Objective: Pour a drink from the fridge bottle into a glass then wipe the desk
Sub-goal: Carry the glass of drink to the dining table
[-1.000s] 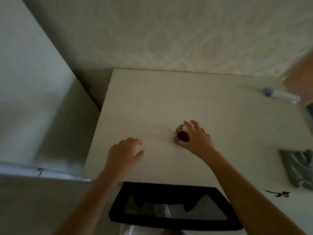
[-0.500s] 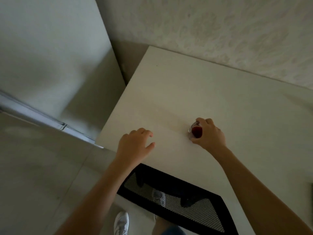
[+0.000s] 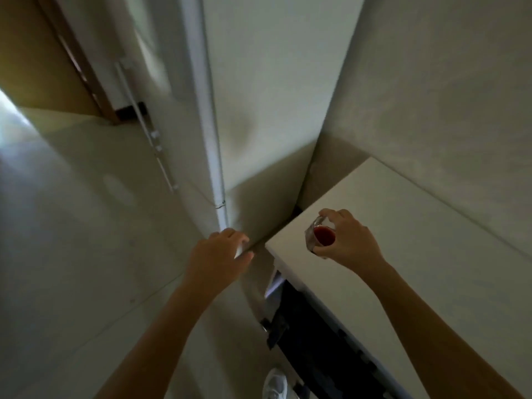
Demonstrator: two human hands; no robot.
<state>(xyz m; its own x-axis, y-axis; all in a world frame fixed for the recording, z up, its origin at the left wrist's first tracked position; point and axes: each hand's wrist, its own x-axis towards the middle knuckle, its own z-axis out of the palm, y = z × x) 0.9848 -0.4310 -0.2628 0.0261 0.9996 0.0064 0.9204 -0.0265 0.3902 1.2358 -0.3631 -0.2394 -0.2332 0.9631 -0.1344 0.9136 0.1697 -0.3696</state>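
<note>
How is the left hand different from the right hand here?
The right hand holds a glass of red drink over the desk corner; the left hand holds no glass. The left hand reaches beyond the desk toward the white fridge door, while the right hand is above the desktop. Both are bare, with curled fingers.

Dark red drink in the clear glass (image 3: 320,236) inside the right hand (image 3: 349,240); white desk (image 3: 403,240) beneath; black chair (image 3: 322,347) below.
</note>
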